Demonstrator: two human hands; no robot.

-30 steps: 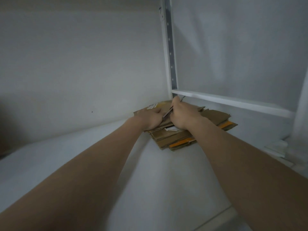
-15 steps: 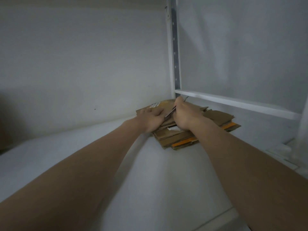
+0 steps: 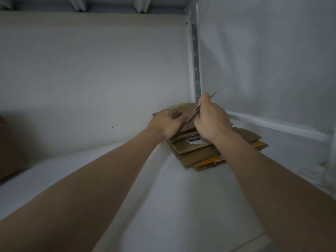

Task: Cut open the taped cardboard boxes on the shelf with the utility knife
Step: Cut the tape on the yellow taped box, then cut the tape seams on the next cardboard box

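Head view. A brown box (image 3: 7,148) stands at the 9 o'clock edge of the white shelf (image 3: 163,206). The left hand (image 3: 167,124) rests on the stack of flattened cardboard boxes (image 3: 196,153), fingers bent; whether they grasp anything cannot be told. The stack lies in the shelf's far corner, at 1 o'clock from centre. The right hand (image 3: 211,122), fingers clenched, grasps the utility knife (image 3: 193,115) over the stack, its tip pointing to 1 o'clock. The perforated upright (image 3: 195,60) rises behind at 12 o'clock, and a white rail (image 3: 272,124) runs toward 4 o'clock.
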